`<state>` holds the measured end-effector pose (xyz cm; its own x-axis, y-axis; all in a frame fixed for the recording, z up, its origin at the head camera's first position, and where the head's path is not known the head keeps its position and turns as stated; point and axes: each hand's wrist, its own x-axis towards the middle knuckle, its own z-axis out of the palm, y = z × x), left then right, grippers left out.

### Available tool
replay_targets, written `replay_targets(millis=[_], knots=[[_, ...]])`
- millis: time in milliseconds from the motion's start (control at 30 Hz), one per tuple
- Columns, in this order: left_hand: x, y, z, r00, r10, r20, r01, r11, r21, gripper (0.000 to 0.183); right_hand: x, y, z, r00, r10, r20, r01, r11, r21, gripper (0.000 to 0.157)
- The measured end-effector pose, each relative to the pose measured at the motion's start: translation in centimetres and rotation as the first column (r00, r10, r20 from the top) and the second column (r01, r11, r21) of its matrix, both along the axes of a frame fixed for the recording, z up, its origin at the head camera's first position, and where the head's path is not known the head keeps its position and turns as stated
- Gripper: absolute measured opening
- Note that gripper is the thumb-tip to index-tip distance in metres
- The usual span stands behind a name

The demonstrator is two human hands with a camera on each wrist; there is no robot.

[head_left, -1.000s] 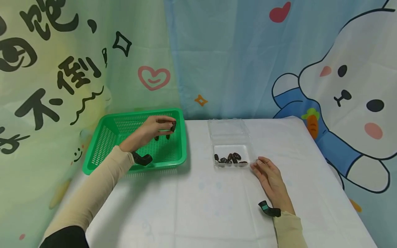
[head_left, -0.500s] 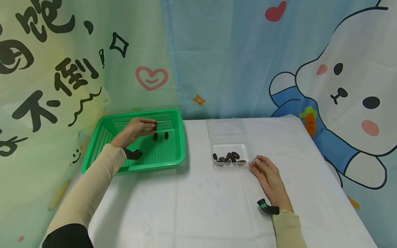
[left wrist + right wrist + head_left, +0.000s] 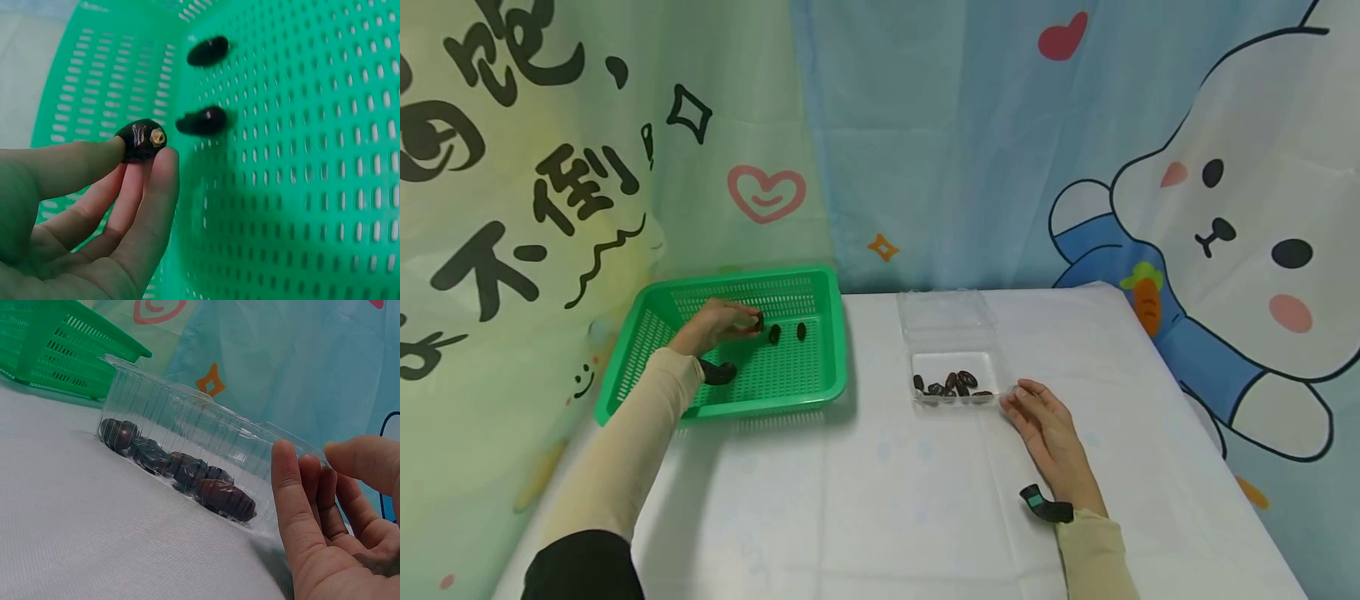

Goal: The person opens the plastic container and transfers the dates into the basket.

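My left hand (image 3: 715, 323) is inside the green basket (image 3: 805, 379), pinching a dark, glossy date (image 3: 144, 140) between thumb and fingertips. The pale stem end of that date faces the camera in the left wrist view. Two more dates, one of them the nearer date (image 3: 203, 121) and the other a farther date (image 3: 208, 51), lie on the basket floor beside it. My right hand (image 3: 1052, 437) holds the right front corner of a clear plastic box (image 3: 925, 362), thumb and fingers at its rim. Several dates (image 3: 225, 499) sit inside along the box's front wall.
The box's transparent lid (image 3: 946, 315) is folded back toward the curtain (image 3: 895, 150). Basket and box stand apart on a white-covered table (image 3: 887, 500), both near its back edge. The curtain hangs right behind them.
My left hand has moved left and lower into the basket with the held date, uncovering the two dates on the floor. The right hand keeps its hold on the box.
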<state>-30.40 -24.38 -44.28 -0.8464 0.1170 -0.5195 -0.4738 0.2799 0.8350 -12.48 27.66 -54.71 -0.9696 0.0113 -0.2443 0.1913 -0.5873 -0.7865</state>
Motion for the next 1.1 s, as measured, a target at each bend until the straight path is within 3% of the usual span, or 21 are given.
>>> replay_targets(millis=[300,500,767,1100], knots=[[0.0,-1.0,-1.3,1.000,0.025,-0.004,-0.025,0.999,-0.035,0.046,0.1,0.0,0.1,1.000,0.001,0.005,-0.001,1.000,0.009,0.029],[0.4,-1.2,-1.8,0.998,-0.025,-0.056,0.017,0.989,-0.148,0.043,0.1,0.1,0.1,1.000,-0.014,0.019,0.014,1.000,0.007,0.030],[0.8,-1.3,-2.3,0.992,-0.058,-0.115,0.026,0.965,-0.262,0.036,0.1,-0.1,-0.2,0.999,-0.033,0.021,0.033,0.999,-0.004,0.020],[1.0,-1.0,-2.3,0.975,-0.131,-0.180,0.064,0.939,-0.337,0.033,0.1,0.0,0.0,1.000,-0.015,0.016,0.015,0.999,0.028,0.036]])
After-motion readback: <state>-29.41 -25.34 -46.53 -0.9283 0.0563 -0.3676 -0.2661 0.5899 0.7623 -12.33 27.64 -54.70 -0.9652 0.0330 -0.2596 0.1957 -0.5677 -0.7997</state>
